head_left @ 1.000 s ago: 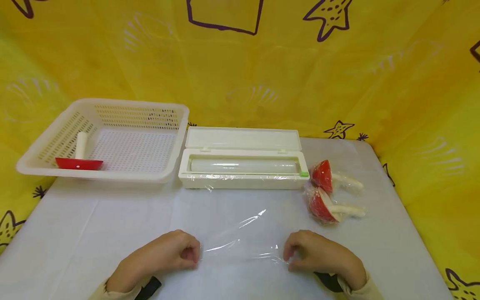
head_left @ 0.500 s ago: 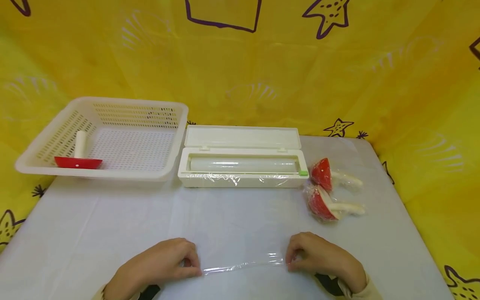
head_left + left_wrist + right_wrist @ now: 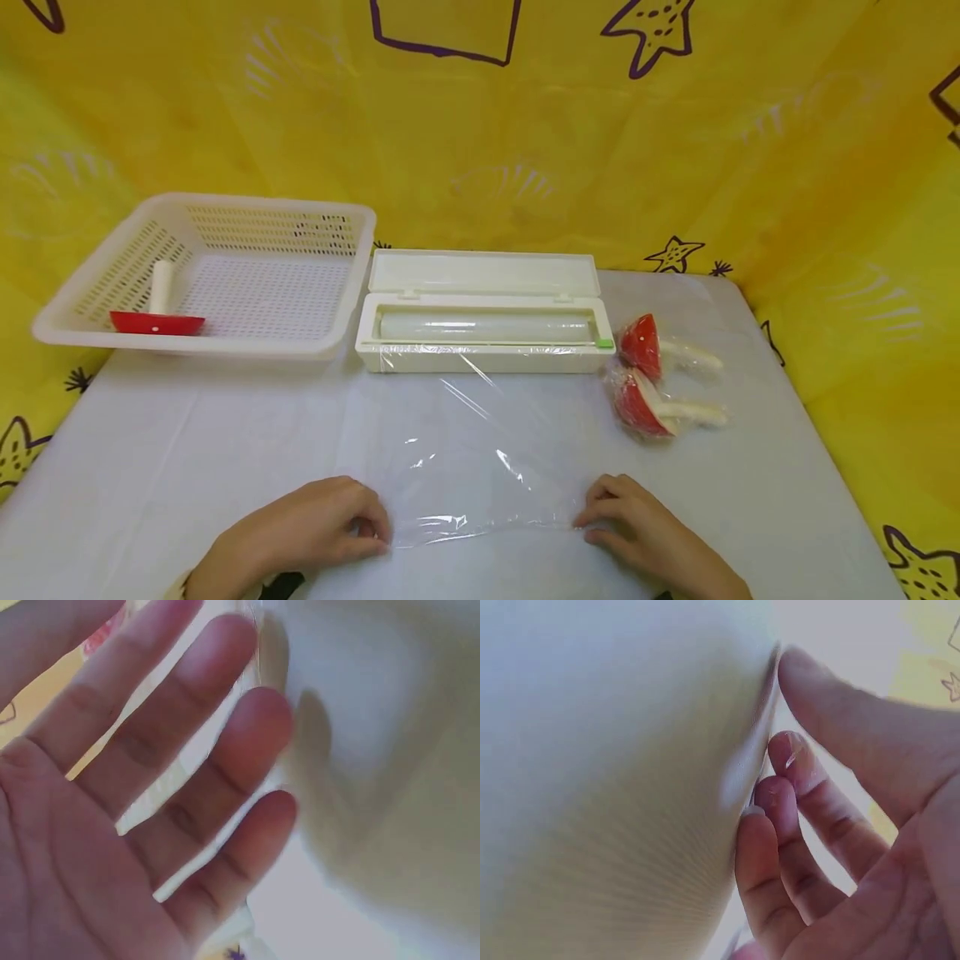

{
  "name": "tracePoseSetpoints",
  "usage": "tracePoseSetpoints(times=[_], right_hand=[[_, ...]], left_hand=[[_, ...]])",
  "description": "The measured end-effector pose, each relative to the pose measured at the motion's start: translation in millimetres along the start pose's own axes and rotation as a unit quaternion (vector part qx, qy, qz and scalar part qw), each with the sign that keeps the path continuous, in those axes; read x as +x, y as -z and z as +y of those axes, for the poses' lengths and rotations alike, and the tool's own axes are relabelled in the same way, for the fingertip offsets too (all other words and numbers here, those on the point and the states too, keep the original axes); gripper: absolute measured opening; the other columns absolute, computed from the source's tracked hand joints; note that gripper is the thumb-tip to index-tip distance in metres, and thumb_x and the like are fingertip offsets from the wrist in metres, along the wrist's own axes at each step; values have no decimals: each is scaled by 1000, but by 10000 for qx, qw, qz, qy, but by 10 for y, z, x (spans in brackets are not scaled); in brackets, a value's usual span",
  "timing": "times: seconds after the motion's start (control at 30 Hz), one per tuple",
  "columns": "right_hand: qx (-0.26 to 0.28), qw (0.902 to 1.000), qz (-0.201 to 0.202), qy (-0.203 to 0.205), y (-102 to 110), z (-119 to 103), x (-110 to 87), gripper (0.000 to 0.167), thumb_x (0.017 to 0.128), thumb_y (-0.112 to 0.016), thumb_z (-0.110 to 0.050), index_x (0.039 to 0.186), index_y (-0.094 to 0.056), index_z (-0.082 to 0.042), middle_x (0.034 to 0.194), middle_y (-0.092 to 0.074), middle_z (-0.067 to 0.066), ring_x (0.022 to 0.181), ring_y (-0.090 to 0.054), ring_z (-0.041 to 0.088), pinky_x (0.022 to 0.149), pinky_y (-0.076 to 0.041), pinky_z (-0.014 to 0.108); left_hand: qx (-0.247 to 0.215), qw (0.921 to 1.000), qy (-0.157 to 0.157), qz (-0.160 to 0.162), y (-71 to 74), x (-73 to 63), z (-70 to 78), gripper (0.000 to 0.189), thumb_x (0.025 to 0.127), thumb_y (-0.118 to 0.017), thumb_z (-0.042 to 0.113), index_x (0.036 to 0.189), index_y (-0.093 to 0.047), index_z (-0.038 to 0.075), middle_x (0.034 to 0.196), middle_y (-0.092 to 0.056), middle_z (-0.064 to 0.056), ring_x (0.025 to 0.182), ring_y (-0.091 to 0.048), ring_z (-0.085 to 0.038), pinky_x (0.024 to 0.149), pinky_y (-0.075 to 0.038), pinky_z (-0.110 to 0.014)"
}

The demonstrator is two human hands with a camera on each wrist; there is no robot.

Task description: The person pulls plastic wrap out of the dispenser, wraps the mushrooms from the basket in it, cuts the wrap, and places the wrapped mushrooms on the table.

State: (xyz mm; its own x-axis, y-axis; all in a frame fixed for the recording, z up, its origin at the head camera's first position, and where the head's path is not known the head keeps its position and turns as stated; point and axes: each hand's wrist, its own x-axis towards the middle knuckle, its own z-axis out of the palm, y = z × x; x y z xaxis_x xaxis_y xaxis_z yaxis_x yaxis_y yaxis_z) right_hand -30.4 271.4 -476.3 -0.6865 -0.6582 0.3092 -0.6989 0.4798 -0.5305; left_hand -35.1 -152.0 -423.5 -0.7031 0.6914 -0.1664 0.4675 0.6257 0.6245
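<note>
Clear film (image 3: 450, 525) stretches over the white worktop (image 3: 225, 433), from the front of the box (image 3: 491, 302) to your hands. Your left hand (image 3: 322, 518) pinches its near left corner between thumb and finger; your right hand (image 3: 637, 527) is at the right corner, its fingers slightly parted from the thumb. Behind the film, the box sits with its lid tipped back, the roll (image 3: 483, 326) inside. Right of it lie two wrapped mushrooms (image 3: 639, 410); left, a basket (image 3: 225, 344) holds another red mushroom (image 3: 157, 323).
</note>
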Motion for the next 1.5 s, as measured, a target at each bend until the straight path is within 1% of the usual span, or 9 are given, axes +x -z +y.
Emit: tracePoseSetpoints(times=[0.2, 0.3, 0.5, 0.73, 1.0, 1.1, 1.23, 1.4, 1.5], right_hand=[[-310, 9988, 335, -155, -12, -8, -37, 37, 70, -85, -9, 103, -72, -19, 96, -67, -9, 92, -55, 7, 81, -43, 19], [-402, 9976, 465, -317, -11, -14, -64, 38, 67, -86, -9, 100, -72, -20, 95, -69, -9, 93, -53, 7, 82, -42, 18], [58, 9993, 65, -372, 36, -2, -65, 31, 74, -83, -5, 99, -71, -20, 95, -69, -9, 90, -59, 6, 79, -50, 19], [414, 9985, -148, -339, 51, 18, -71, 28, 79, -80, -6, 102, -71, -18, 97, -69, -5, 90, -60, 8, 78, -52, 22], [606, 9981, 36, -105, 1, 36, -62, 32, 76, -81, -2, 103, -71, -15, 96, -69, -3, 89, -62, 7, 80, -50, 17], [606, 9980, 149, 24, -16, 41, -60, 33, 74, -81, 0, 102, -71, -14, 95, -69, -3, 89, -63, 7, 81, -48, 14], [795, 9968, 121, -43, -13, 48, -60, 32, 75, -81, -1, 103, -71, -13, 95, -70, -2, 88, -63, 7, 81, -49, 15], [1152, 9931, 0, -210, 4, 70, -62, 29, 79, -80, -3, 104, -70, -11, 95, -70, 1, 87, -64, 8, 79, -52, 17], [1211, 9925, 31, -181, 3, 85, -63, 29, 78, -80, -2, 104, -70, -10, 94, -70, 2, 86, -64, 8, 78, -52, 16]], left_hand=[[260, 9977, 152, 605, 233, -104, -61, 13, 89, -73, 30, 100, -74, 23, 85, -60, 24, 78, -52, 6, 67, -47, -20], [612, 9911, 178, 1168, 383, -170, -100, 18, 88, -74, 28, 104, -73, 21, 87, -60, 24, 79, -54, 5, 66, -48, -22], [1127, 9610, -14, 2525, 689, -294, -171, 32, 78, -82, 11, 105, -72, 25, 90, -65, 22, 81, -57, 2, 62, -47, -20], [1361, 9268, 69, 3499, 1005, -369, -297, 40, 71, -84, 0, 106, -73, 16, 90, -71, 11, 84, -56, 8, 61, -45, -9], [1252, 9065, 247, 4024, 1199, -433, -566, 36, 74, -82, -1, 107, -73, 9, 93, -62, 24, 90, -49, 19, 61, -44, -6], [1218, 9018, 435, 4124, 1263, -454, -674, 33, 77, -81, 2, 107, -73, 8, 97, -57, 34, 92, -47, 23, 71, -41, -1], [1007, 9036, 792, 4087, 1355, -500, -803, 29, 80, -81, 7, 108, -73, 6, 102, -52, 42, 85, -48, 30, 73, -40, 3], [969, 9063, 1282, 3909, 1479, -573, -959, 29, 84, -79, 13, 111, -72, 5, 104, -46, 48, 69, -50, 28, 61, -40, 0], [1519, 9003, 1271, 3876, 1557, -578, -1058, 28, 83, -79, 12, 109, -72, 3, 103, -68, 27, 63, -58, 14, 65, -39, -8]])
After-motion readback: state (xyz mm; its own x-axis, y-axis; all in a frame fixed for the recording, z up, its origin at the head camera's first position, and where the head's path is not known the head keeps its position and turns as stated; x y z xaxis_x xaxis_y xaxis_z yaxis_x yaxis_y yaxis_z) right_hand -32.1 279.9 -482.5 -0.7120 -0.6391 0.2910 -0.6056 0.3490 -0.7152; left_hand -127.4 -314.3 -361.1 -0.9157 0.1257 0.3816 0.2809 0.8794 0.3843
